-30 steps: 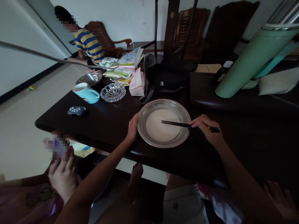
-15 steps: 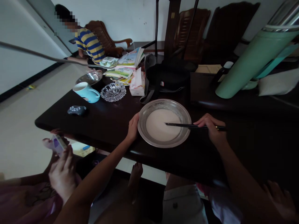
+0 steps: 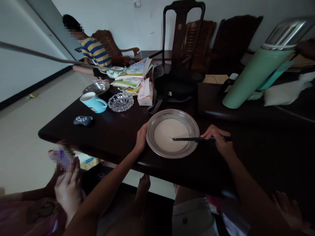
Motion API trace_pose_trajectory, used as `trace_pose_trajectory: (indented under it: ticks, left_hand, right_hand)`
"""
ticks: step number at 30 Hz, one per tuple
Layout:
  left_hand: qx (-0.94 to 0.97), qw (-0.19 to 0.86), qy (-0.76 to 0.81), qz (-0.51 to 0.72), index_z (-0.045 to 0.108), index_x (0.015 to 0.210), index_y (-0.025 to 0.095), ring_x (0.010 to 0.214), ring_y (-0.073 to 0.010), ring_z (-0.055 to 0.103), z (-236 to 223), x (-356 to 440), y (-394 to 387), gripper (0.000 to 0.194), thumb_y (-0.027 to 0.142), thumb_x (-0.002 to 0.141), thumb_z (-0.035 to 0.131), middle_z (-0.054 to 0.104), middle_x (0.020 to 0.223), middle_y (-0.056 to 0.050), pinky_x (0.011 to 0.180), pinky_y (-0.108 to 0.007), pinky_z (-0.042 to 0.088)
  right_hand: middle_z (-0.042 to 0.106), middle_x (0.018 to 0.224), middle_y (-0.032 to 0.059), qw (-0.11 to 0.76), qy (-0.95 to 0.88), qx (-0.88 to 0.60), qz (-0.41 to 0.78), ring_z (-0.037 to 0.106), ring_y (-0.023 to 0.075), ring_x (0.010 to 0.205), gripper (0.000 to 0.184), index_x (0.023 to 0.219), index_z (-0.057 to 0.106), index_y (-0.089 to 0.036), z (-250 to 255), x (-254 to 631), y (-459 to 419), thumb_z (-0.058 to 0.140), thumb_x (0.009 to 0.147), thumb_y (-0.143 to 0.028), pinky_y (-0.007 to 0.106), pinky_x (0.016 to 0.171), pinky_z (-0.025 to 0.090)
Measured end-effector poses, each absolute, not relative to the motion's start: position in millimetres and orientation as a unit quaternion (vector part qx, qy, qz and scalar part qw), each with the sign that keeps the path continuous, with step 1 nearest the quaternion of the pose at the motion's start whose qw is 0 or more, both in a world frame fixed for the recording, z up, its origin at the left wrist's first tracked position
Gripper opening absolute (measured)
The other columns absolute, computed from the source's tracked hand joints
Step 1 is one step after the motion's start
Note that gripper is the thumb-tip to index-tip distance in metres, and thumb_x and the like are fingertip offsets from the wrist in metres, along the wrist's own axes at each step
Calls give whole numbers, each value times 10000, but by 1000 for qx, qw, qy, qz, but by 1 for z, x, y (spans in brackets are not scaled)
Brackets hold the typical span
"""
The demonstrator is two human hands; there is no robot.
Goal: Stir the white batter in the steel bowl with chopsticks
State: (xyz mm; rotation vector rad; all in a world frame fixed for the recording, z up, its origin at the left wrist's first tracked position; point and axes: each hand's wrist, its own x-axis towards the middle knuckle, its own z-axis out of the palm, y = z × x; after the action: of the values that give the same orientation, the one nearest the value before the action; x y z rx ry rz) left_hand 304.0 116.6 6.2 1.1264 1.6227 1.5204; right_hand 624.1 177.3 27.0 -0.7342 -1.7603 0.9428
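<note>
Both arms (image 3: 115,177) forward, right hand (image 3: 220,141) curled

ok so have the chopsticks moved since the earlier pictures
Yes. Judged against the bowl they reach into, the chopsticks have shifted toward its near rim, closer to the person.

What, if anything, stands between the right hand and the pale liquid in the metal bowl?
Nothing visible does: black chopsticks in the right hand cross the right rim of the metal bowl to the pale liquid. The left hand is at the opposite rim, off that path.
</note>
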Motion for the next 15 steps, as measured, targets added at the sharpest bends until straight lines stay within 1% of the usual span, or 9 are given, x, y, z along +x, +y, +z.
trace_pose_trajectory:
  ticks: [2, 4, 6, 8, 10, 13, 15]
  left_hand:
    - [434, 315, 616, 577, 691, 1129, 154, 1168, -251, 579, 8, 304, 116, 446, 450, 919, 432, 678, 1221, -83, 1063, -405, 390]
    - [441, 316, 614, 574, 691, 1119, 147, 1159, -248, 583, 9, 303, 116, 450, 452, 920, 425, 685, 1203, -87, 1056, -396, 395]
    - [445, 320, 610, 572, 686, 1123, 145, 1149, -247, 586, 10, 303, 116, 466, 466, 921, 416, 687, 1195, -90, 1046, -391, 404]
    - [445, 324, 607, 573, 679, 1131, 142, 1147, -249, 586, 11, 302, 115, 482, 484, 913, 419, 686, 1193, -94, 1042, -392, 408]
    - [443, 324, 608, 573, 677, 1129, 138, 1147, -252, 585, 12, 302, 115, 489, 492, 903, 428, 686, 1192, -98, 1044, -394, 406]
    - [438, 321, 613, 574, 680, 1114, 135, 1140, -255, 588, 12, 302, 117, 487, 494, 889, 439, 692, 1178, -103, 1046, -398, 403]
    - [435, 319, 615, 575, 681, 1107, 136, 1140, -256, 588, 13, 303, 118, 491, 500, 882, 441, 693, 1173, -105, 1046, -398, 404]
  right_hand:
    - [732, 784, 37, 444, -753, -296, 384, 624, 203, 766, 314, 694, 701, -244, 28, 620, 177, 526, 934, -343, 374, 738, 484]
    - [743, 839, 39, 424, -771, -300, 368, 633, 208, 814, 252, 748, 721, -249, 32, 617, 177, 563, 914, -354, 375, 760, 487]
    - [736, 820, 40, 440, -764, -310, 356, 637, 204, 803, 278, 733, 715, -242, 38, 615, 179, 552, 920, -368, 372, 759, 487]
    - [717, 762, 40, 458, -748, -316, 361, 631, 194, 760, 352, 677, 694, -231, 45, 616, 181, 513, 941, -376, 364, 742, 484]
    - [706, 734, 39, 455, -746, -307, 377, 623, 185, 732, 394, 644, 681, -224, 53, 616, 184, 491, 951, -383, 353, 726, 483]
    - [727, 782, 45, 414, -765, -294, 395, 635, 190, 782, 348, 681, 706, -224, 59, 612, 191, 538, 925, -407, 351, 750, 491]
    - [735, 801, 51, 414, -761, -308, 393, 641, 199, 811, 328, 700, 714, -223, 59, 606, 196, 567, 903, -434, 359, 764, 493]
